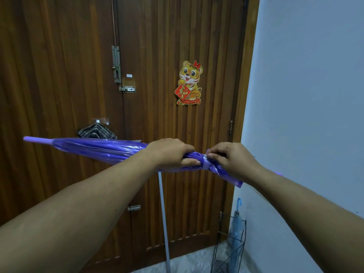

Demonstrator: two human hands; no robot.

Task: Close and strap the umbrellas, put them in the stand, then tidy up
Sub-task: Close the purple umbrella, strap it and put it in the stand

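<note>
A closed purple umbrella (102, 149) lies nearly level at chest height in front of the door, its pale tip pointing left. My left hand (173, 152) is wrapped around the folded canopy near its lower end. Just to the right, the fingers of my right hand (230, 160) pinch the pale strap (204, 163) that circles the canopy. The umbrella's handle is hidden behind my right wrist. A wire umbrella stand (239, 251) sits on the floor at the lower right, with a folded light-blue umbrella (236, 223) standing in it.
A brown wooden double door (59, 75) with bolts and a tiger sticker (190, 83) fills the view ahead. A checked cloth (96, 132) hangs on it. A white pole (164, 223) leans against the door. A pale wall (305, 95) runs along the right.
</note>
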